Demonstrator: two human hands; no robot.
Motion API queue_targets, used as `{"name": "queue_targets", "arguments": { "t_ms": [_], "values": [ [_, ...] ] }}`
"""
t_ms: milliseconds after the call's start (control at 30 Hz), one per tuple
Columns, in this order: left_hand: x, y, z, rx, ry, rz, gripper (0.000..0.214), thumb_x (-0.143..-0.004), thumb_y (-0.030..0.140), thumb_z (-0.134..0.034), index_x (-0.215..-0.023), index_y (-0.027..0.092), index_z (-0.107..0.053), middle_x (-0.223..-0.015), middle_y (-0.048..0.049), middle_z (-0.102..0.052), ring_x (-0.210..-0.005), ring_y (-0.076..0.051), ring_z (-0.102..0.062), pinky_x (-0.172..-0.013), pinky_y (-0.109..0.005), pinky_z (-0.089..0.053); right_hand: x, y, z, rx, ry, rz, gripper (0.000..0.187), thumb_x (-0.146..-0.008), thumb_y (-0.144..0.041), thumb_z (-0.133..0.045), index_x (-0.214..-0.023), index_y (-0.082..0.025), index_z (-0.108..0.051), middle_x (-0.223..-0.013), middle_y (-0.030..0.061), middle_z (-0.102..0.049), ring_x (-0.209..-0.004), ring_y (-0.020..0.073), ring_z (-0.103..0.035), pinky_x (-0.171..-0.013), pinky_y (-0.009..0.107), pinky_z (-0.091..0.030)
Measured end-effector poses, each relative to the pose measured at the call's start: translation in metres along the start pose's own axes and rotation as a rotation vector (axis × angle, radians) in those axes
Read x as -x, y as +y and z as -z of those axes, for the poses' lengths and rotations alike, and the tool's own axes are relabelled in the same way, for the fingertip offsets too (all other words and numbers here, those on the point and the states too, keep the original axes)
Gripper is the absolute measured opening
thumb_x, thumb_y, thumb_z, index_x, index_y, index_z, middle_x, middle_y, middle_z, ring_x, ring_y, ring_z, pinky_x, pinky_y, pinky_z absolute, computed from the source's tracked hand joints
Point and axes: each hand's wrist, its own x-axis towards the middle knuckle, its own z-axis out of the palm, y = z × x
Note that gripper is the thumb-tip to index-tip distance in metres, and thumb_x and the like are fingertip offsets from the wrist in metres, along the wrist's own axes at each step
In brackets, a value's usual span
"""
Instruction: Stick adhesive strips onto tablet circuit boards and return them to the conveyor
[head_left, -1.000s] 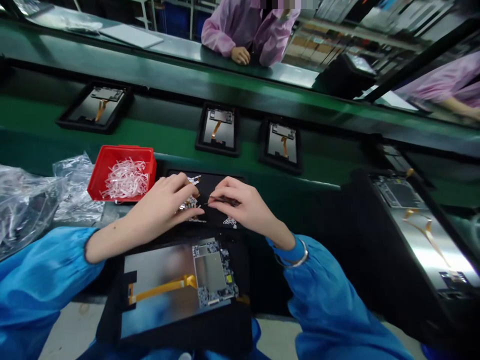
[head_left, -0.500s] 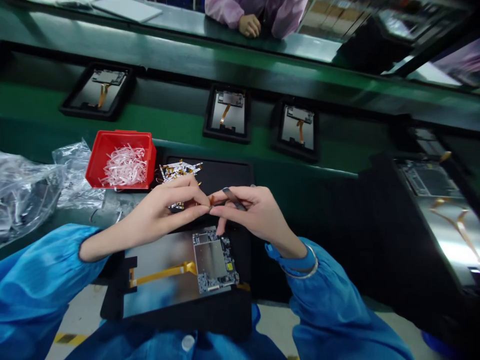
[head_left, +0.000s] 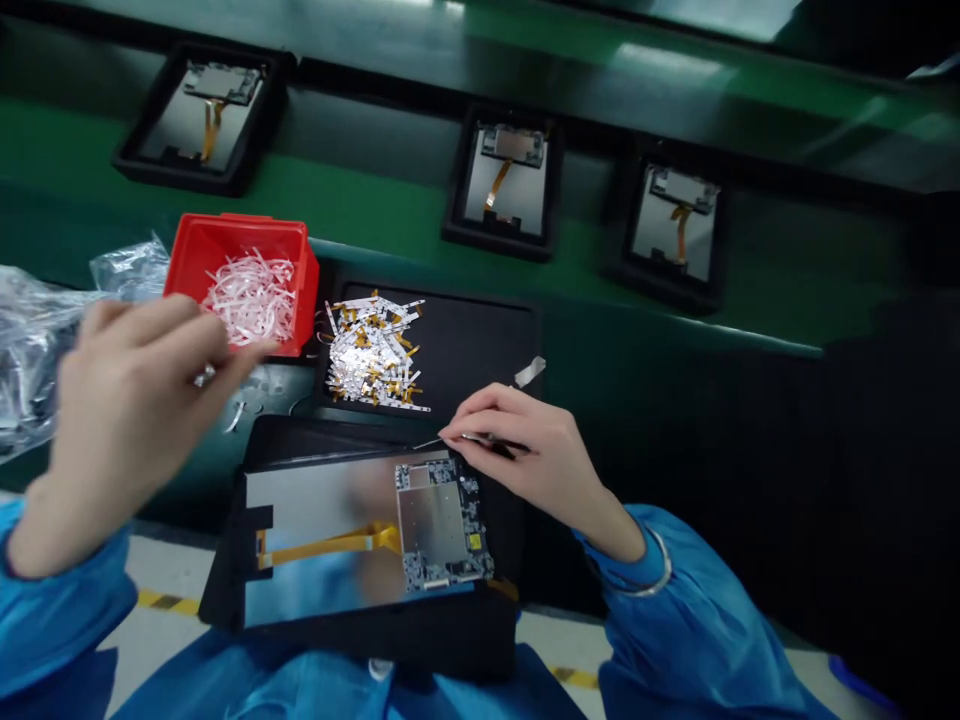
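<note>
My right hand (head_left: 521, 455) pinches dark tweezers (head_left: 480, 441), their tip over the top edge of the circuit board (head_left: 441, 525) on a panel in the black tray (head_left: 360, 610) in front of me. An orange flex cable (head_left: 330, 545) runs across the panel. My left hand (head_left: 131, 400) is raised to the left near the red bin (head_left: 244, 280), fingers closed on a small pale strip (head_left: 204, 376). A pile of small white and orange parts (head_left: 371, 350) lies on a black tray (head_left: 480, 350) behind the panel.
The red bin holds several white strips. Crinkled clear plastic bags (head_left: 45, 340) lie at the left. Three black trays with panels (head_left: 506, 180) ride on the green conveyor (head_left: 780, 280) beyond. A dark bench fills the right side.
My hands have parted: the left swung left toward the red bin with a strip, the right came down to the circuit board. The camera tilted down, so the person opposite is out of view.
</note>
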Motion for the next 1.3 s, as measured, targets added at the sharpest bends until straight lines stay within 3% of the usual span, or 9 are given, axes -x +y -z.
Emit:
{"name": "queue_targets", "arguments": {
  "t_ms": [133,233,400,533,700,800,900,1000,1300],
  "values": [
    [0.011,0.036,-0.028,-0.027,-0.092,-0.289,0.007,-0.100,0.021,-0.057,-0.093,0.024,-0.057,-0.088,0.0003,-0.055,-0.084,-0.016,-0.054,-0.078,-0.035,-0.040,0.000,-0.004,0.000,0.066,-0.058,0.010,0.013,-0.091,-0.009,-0.065,-0.090,-0.018,-0.074,-0.092,0.0052,-0.071,-0.070,0.0096,-0.066,-0.059,0.020,-0.053],
    [0.016,0.049,-0.040,0.080,-0.194,-0.427,0.011,-0.100,0.014,-0.055,-0.110,0.018,-0.056,-0.101,-0.0019,-0.061,-0.094,-0.014,-0.060,-0.082,-0.032,-0.046,-0.002,-0.006,0.001,0.083,-0.095,0.013,0.014,-0.092,-0.010,-0.062,-0.092,-0.017,-0.073,-0.093,0.0057,-0.070,-0.066,0.0085,-0.064,-0.059,0.020,-0.053],
    [0.019,0.051,-0.050,0.194,-0.285,-0.379,0.016,-0.100,0.011,-0.053,-0.113,0.019,-0.057,-0.103,-0.0018,-0.062,-0.095,-0.013,-0.060,-0.084,-0.028,-0.048,-0.005,-0.007,0.002,0.099,-0.100,0.015,0.012,-0.091,-0.010,-0.063,-0.090,-0.016,-0.073,-0.091,0.0049,-0.069,-0.062,0.0061,-0.061,-0.056,0.017,-0.049],
    [0.021,0.051,-0.055,0.300,-0.316,-0.311,0.020,-0.100,0.010,-0.051,-0.116,0.019,-0.057,-0.107,-0.0024,-0.066,-0.101,-0.013,-0.064,-0.088,-0.025,-0.052,-0.008,-0.007,0.005,0.149,-0.183,0.018,0.014,-0.092,-0.013,-0.061,-0.090,-0.019,-0.074,-0.095,0.0045,-0.071,-0.062,0.0072,-0.060,-0.056,0.020,-0.048],
    [0.024,0.047,-0.060,0.410,-0.443,-0.378,0.033,-0.098,0.008,-0.045,-0.125,0.020,-0.059,-0.117,-0.0040,-0.072,-0.114,-0.015,-0.066,-0.098,-0.028,-0.054,-0.011,-0.003,0.010,-0.053,-0.281,-0.097,0.011,-0.096,-0.019,-0.064,-0.094,-0.020,-0.075,-0.096,0.0048,-0.071,-0.071,0.0105,-0.065,-0.061,0.022,-0.052],
    [0.026,0.045,-0.061,0.331,-0.397,-0.514,0.034,-0.098,0.007,-0.045,-0.127,0.016,-0.060,-0.120,-0.0062,-0.074,-0.120,-0.017,-0.066,-0.106,-0.033,-0.050,-0.013,0.002,0.010,-0.202,-0.291,-0.221,0.009,-0.095,-0.022,-0.067,-0.094,-0.019,-0.075,-0.094,0.0044,-0.071,-0.078,0.0123,-0.068,-0.062,0.022,-0.053],
    [0.026,0.047,-0.062,0.234,-0.356,-0.608,0.031,-0.101,0.008,-0.043,-0.127,0.010,-0.060,-0.118,-0.0091,-0.075,-0.117,-0.019,-0.067,-0.104,-0.035,-0.049,-0.017,0.005,0.008,-0.286,-0.287,-0.314,0.004,-0.091,-0.019,-0.070,-0.090,-0.017,-0.074,-0.089,0.0019,-0.067,-0.063,0.0068,-0.057,-0.054,0.019,-0.045],
    [0.024,0.051,-0.060,0.179,-0.359,-0.633,0.030,-0.103,0.010,-0.037,-0.123,0.008,-0.060,-0.116,-0.0099,-0.076,-0.113,-0.019,-0.069,-0.099,-0.034,-0.049,-0.021,0.005,0.007,-0.286,-0.299,-0.359,0.004,-0.087,-0.013,-0.071,-0.086,-0.017,-0.072,-0.087,-0.0002,-0.064,-0.057,0.0035,-0.047,-0.049,0.017,-0.038],
    [0.026,0.054,-0.062,0.075,-0.312,-0.699,0.028,-0.106,0.013,-0.037,-0.122,0.008,-0.059,-0.118,-0.0093,-0.075,-0.109,-0.019,-0.069,-0.092,-0.035,-0.050,-0.037,0.011,0.012,-0.526,-0.533,-0.551,0.008,-0.087,-0.019,-0.070,-0.083,-0.017,-0.063,-0.090,-0.0026,-0.070,-0.035,-0.0003,-0.047,-0.037,0.019,-0.038]
  ]
}}
